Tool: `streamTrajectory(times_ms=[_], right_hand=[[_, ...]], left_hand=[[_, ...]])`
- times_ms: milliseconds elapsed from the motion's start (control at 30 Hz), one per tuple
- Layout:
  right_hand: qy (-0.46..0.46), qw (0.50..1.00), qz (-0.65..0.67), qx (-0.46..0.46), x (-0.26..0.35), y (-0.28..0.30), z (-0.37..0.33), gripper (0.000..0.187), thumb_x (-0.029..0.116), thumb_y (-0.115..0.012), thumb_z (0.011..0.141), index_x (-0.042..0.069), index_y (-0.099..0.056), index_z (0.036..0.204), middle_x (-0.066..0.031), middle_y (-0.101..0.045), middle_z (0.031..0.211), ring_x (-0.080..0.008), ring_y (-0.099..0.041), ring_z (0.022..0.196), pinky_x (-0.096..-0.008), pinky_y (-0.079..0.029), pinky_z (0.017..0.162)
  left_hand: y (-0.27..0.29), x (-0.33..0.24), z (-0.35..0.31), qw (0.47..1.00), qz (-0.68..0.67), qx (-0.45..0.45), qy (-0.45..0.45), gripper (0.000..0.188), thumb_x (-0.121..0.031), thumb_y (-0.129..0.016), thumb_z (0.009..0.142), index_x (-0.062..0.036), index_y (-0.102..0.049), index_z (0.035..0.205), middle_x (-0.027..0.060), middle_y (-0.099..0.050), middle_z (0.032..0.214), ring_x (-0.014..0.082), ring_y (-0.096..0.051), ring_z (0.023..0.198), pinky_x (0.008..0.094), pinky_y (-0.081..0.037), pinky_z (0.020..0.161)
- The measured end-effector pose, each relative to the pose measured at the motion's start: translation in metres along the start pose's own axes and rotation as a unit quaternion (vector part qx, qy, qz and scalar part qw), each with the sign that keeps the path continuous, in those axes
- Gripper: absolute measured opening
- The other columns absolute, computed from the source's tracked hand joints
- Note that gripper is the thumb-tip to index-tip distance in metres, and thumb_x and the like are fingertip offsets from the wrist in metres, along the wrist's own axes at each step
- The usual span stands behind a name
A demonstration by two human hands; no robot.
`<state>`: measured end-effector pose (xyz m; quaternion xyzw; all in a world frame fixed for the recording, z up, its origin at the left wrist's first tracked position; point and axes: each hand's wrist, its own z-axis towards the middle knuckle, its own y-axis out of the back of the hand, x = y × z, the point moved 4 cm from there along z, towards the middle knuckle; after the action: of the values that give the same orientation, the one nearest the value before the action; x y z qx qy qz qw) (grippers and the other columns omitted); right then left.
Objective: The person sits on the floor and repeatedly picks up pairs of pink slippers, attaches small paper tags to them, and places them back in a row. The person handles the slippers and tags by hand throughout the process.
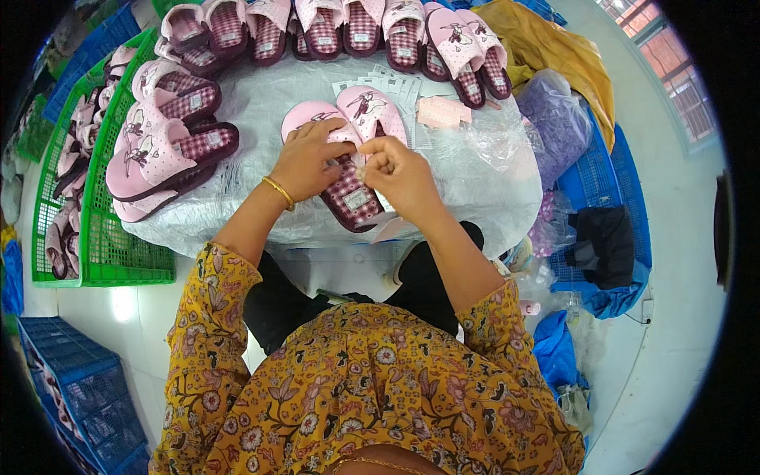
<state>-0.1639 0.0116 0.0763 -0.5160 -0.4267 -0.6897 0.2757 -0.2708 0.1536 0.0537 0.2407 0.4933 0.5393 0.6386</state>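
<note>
On the covered table in front of me lies a pair of pink slippers with a drawn figure on the uppers and dark red checked insoles. My left hand [310, 157] is closed over the upper of the left slipper [346, 192], thumb at its opening. The right slipper [369, 111] lies close beside it, partly behind my fingers. My right hand [398, 176] pinches at the inner edge of the left slipper's opening; what its fingertips hold is too small to make out. A pale pink card [389, 229] shows below my right hand, near the table's front edge.
More pink slippers [322, 28] line the table's far edge, and others [150, 150] are stacked at left. Printed sheets [388, 83], pink cards [443, 112] and clear plastic [499, 142] lie behind the pair. A green crate [119, 257] stands left, a blue crate [629, 186] right.
</note>
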Motion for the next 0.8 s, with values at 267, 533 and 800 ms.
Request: streamTrajectory(times_ms=[267,533,800], right_hand=[[-0.018,0.949,-0.314,0.033,0.002,-0.004,0.008,0.031,0.013,-0.07,0.075,0.009,-0.061,0.104,-0.0079,-0.069,0.077,-0.0289,-0.067,0.076,-0.0406,-0.05,0.067],[-0.046,0.933,-0.356,0.026,-0.001,-0.007,0.018,0.027,0.016,-0.07,0.074,0.011,-0.06,0.098,-0.0078,-0.069,0.08,-0.0302,-0.067,0.081,-0.0429,-0.051,0.07],[-0.062,0.923,-0.378,0.028,-0.004,-0.008,0.024,0.023,0.015,-0.067,0.076,0.011,-0.059,0.097,-0.0116,-0.069,0.083,-0.0331,-0.067,0.083,-0.0445,-0.05,0.072]], left_hand=[[-0.008,0.005,-0.003,1.0,-0.013,0.014,0.012,0.037,-0.017,-0.061,0.073,-0.0239,-0.07,0.108,0.0063,-0.049,0.135,0.0299,-0.046,0.121,0.0462,-0.034,0.1],[-0.009,0.004,-0.002,1.0,-0.017,0.011,0.023,0.037,-0.016,-0.062,0.072,-0.0239,-0.071,0.107,0.0067,-0.05,0.134,0.0296,-0.047,0.119,0.0454,-0.034,0.1],[-0.007,0.002,-0.002,0.998,-0.024,0.036,0.035,0.038,-0.015,-0.061,0.072,-0.0203,-0.068,0.11,0.0064,-0.048,0.137,0.0304,-0.045,0.123,0.0443,-0.033,0.103]])
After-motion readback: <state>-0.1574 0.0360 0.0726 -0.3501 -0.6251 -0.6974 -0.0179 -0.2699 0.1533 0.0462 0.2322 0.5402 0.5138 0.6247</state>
